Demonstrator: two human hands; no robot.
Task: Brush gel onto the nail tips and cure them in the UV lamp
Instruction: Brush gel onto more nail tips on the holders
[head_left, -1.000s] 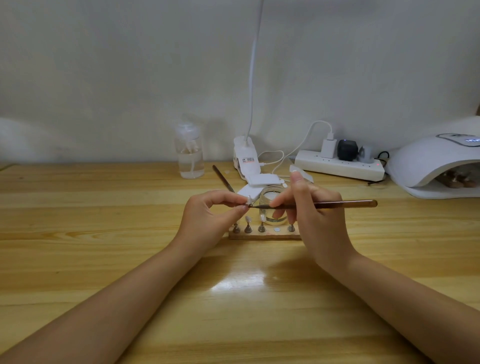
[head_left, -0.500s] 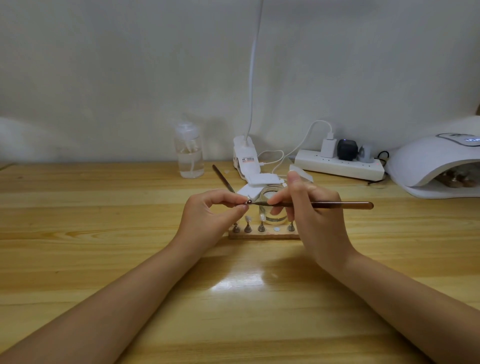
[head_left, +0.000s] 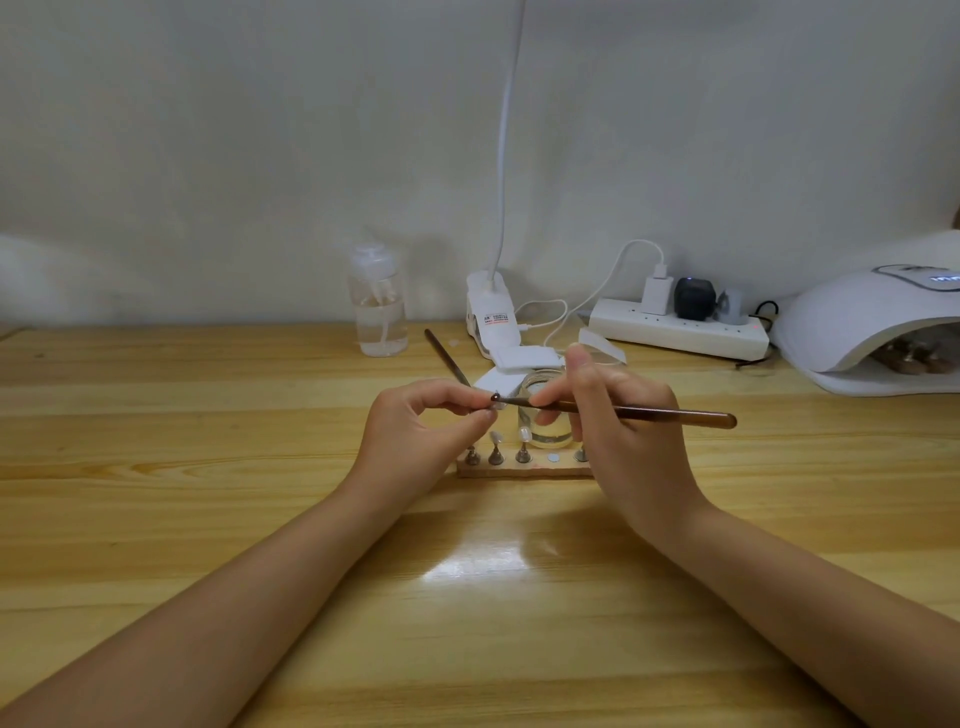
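My left hand (head_left: 415, 431) pinches a small clear nail tip on its stand (head_left: 491, 413) between thumb and forefinger, above the wooden holder strip (head_left: 519, 470). My right hand (head_left: 618, 431) grips a brown gel brush (head_left: 670, 414) lying level, its bristle end touching the held tip. Several metal stands, two with clear tips (head_left: 523, 435), sit upright in the strip. A small glass jar (head_left: 545, 410) stands just behind it. The white UV lamp (head_left: 872, 322) is at the far right with stands inside.
A second brush (head_left: 447, 358) lies behind my left hand. A clear pump bottle (head_left: 378, 304), a white clip lamp base (head_left: 493, 322) with cable, and a power strip (head_left: 680, 327) with plugs line the wall. Bare wooden desk (head_left: 208, 467) spreads in front.
The brush in my right hand has slid slightly leftward along the held nail tip. My left hand has stayed where it was.
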